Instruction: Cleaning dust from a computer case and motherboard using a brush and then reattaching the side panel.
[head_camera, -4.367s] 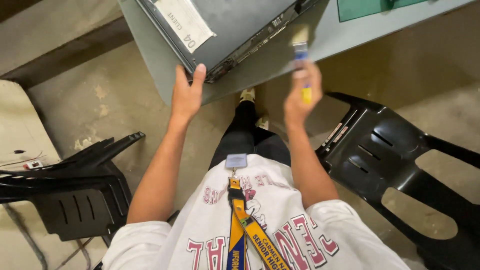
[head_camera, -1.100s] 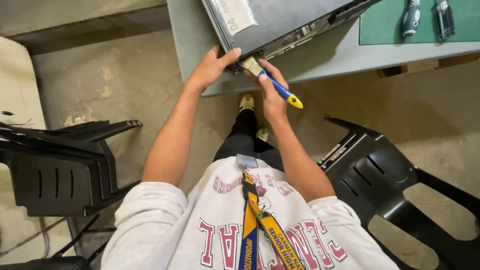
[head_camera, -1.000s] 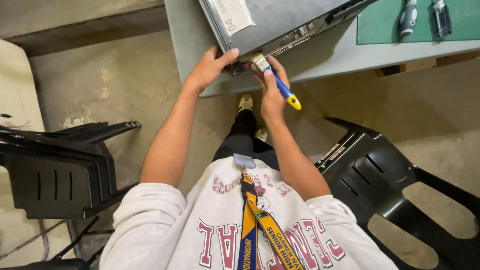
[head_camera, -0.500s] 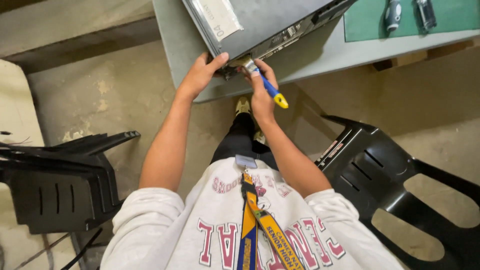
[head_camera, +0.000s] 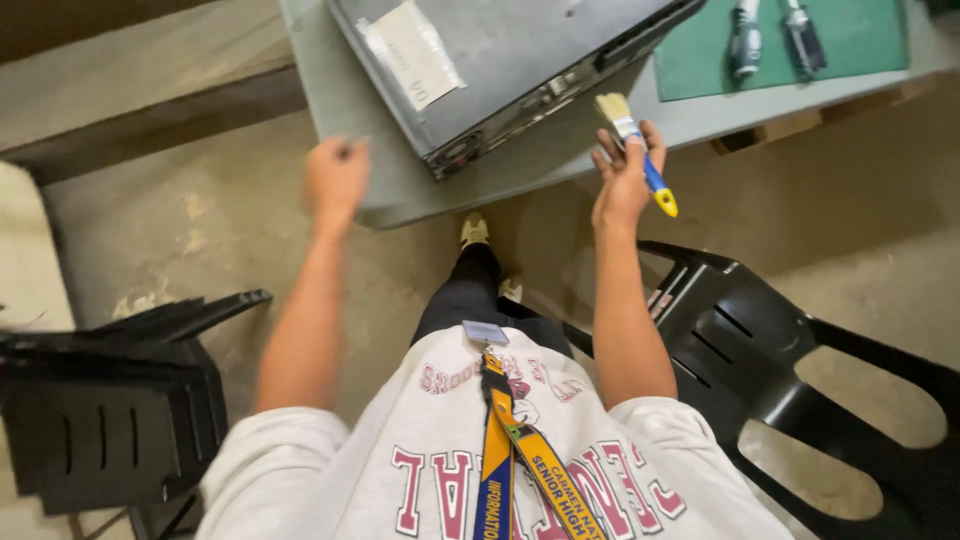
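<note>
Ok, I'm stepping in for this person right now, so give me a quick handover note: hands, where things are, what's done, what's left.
Left hand: empty, blurred, raised off the near table edge, touching nothing.
Right hand: holds a small brush, blue and yellow handle, bristles up, clear of the case.
Grey computer case: lies flat on the table, its open side facing the person, a white label on top.
Two screwdrivers lie on the green mat.
Done: cannot tell how clean the case is.
Left: probably more brushing along the open side.
</note>
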